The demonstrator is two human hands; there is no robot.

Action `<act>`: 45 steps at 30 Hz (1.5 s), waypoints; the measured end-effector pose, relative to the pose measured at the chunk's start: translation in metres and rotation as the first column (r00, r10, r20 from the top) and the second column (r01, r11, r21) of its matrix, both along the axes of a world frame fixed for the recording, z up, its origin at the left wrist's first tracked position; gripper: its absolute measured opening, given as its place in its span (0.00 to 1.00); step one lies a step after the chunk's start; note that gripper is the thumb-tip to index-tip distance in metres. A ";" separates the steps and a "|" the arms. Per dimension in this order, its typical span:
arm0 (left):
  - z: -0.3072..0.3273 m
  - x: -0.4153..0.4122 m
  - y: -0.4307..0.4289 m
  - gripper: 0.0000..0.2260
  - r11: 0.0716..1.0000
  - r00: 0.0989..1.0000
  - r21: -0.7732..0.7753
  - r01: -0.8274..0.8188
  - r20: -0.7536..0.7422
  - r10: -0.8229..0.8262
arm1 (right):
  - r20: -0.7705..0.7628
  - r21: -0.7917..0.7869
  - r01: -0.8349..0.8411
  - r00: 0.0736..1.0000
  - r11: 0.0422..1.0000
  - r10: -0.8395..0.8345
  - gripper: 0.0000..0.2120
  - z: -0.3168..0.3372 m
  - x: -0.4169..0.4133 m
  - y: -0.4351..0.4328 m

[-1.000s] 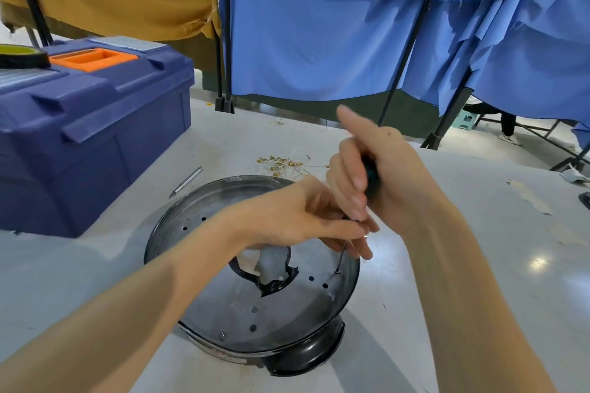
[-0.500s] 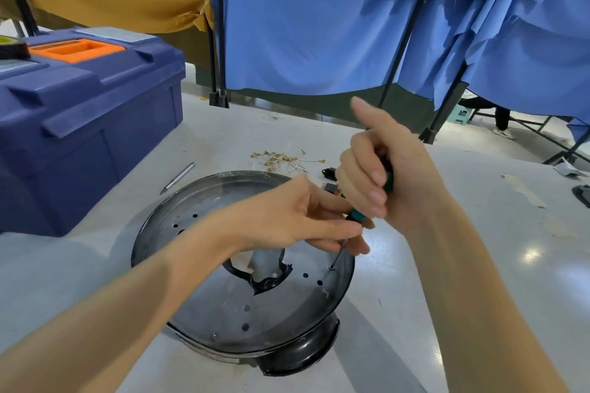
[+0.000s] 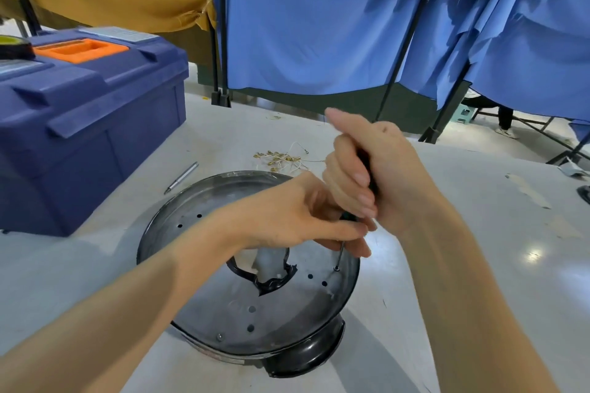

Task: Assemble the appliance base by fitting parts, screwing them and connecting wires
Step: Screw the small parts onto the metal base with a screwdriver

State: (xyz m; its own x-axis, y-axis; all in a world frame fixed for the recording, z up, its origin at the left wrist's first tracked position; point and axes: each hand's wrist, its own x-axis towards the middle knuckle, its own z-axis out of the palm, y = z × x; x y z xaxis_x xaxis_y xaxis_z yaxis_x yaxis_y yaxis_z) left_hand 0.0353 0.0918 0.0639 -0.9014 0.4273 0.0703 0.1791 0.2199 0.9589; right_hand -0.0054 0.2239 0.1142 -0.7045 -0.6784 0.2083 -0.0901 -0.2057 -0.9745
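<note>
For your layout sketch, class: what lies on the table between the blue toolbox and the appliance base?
The head view shows one slim silver pen-like tool lying on the table between the toolbox and the appliance base, touching neither.

Most of a dark-handled, thin-shafted screwdriver (image 3: pixel 341 254) lies hidden inside the curled right hand (image 3: pixel 373 179) and behind the fingers of the left hand (image 3: pixel 287 214), while the blue plastic toolbox (image 3: pixel 79 137) runs off the left edge.

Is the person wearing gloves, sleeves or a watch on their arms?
No. Both the left hand and the right hand are bare, with no gloves or rings that show. The left forearm and right forearm are bare too: no sleeves, watch or bracelet in view.
</note>
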 end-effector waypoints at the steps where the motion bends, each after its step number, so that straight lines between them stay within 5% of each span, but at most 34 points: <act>1: 0.000 0.000 0.003 0.04 1.000 1.000 -0.010 -0.028 -0.008 0.028 | 0.018 -0.032 0.061 0.998 0.998 -0.061 0.31 -0.002 -0.001 -0.003; 3: -0.002 -0.001 0.011 0.03 0.988 0.987 -0.015 -0.151 -0.061 0.149 | -0.025 -0.120 0.317 0.946 0.941 -0.322 0.32 -0.012 -0.001 -0.013; 7: -0.008 0.002 0.019 0.11 0.963 0.955 -0.014 -0.269 -0.137 0.265 | -0.111 -0.227 0.695 0.678 0.683 -0.727 0.34 -0.026 0.004 -0.023; 9: -0.005 0.003 0.015 0.08 0.980 0.975 -0.022 -0.198 -0.112 0.194 | -0.054 -0.198 0.647 0.742 0.736 -0.668 0.31 -0.022 0.001 -0.017; 12: -0.001 -0.001 0.005 0.09 0.996 0.996 -0.034 -0.080 -0.039 0.079 | 0.014 -0.028 0.204 0.979 0.979 -0.204 0.30 -0.004 -0.009 0.003; 15: 0.001 -0.002 0.002 0.10 0.998 1.000 -0.065 0.007 -0.001 -0.007 | 0.044 -0.001 -0.053 0.998 0.999 0.053 0.32 0.002 -0.009 0.012; 17: -0.002 0.000 0.005 0.09 0.999 0.999 -0.032 -0.043 0.013 0.043 | 0.072 -0.088 0.048 0.997 0.995 -0.042 0.32 -0.005 -0.004 0.007; 20: -0.010 0.002 0.017 0.04 0.975 0.967 -0.024 -0.221 -0.136 0.216 | -0.030 -0.216 0.379 0.918 0.900 -0.395 0.33 -0.016 0.007 -0.007; 23: -0.012 0.005 0.017 0.17 0.976 0.967 -0.036 -0.215 -0.151 0.207 | -0.101 -0.251 0.551 0.803 0.796 -0.588 0.34 -0.023 0.016 -0.019; 25: -0.006 0.005 0.011 0.14 0.991 0.988 -0.008 -0.134 -0.074 0.133 | -0.060 -0.185 0.485 0.863 0.855 -0.502 0.32 -0.020 0.013 -0.018; 27: -0.003 0.001 0.003 0.03 0.998 0.998 0.012 -0.054 -0.019 0.054 | -0.021 -0.046 0.250 0.968 0.967 -0.251 0.31 -0.009 0.005 -0.010; 29: 0.000 0.001 0.002 0.07 1.000 1.000 0.006 0.009 0.000 -0.009 | 0.023 0.015 -0.009 1.000 1.000 0.009 0.31 0.002 -0.001 0.000; 31: -0.003 0.002 0.005 0.07 1.000 1.000 0.002 -0.001 -0.018 0.001 | 0.046 -0.046 -0.062 0.997 0.997 0.064 0.32 0.002 -0.001 0.003; 34: -0.012 0.002 0.015 0.07 0.982 0.977 0.031 -0.189 -0.091 0.191 | 0.043 -0.162 0.230 0.973 0.960 -0.226 0.32 -0.007 0.000 -0.006; 36: -0.017 0.000 0.020 0.05 0.958 0.947 0.035 -0.284 -0.146 0.286 | 0.002 -0.222 0.470 0.877 0.855 -0.481 0.32 -0.012 0.002 -0.016; 39: -0.011 -0.002 0.017 0.04 0.978 0.971 -0.015 -0.207 -0.122 0.204 | -0.052 -0.250 0.668 0.714 0.701 -0.699 0.34 -0.018 0.007 -0.024; 42: -0.001 -0.003 0.006 0.06 0.997 0.998 -0.029 -0.067 -0.020 0.066 | -0.002 -0.169 0.541 0.835 0.824 -0.550 0.31 -0.014 0.003 -0.013; 45: 0.004 -0.006 0.001 0.11 0.999 0.998 -0.023 0.037 0.042 -0.036 | 0.044 0.014 0.095 0.994 0.995 -0.095 0.30 0.001 -0.009 0.003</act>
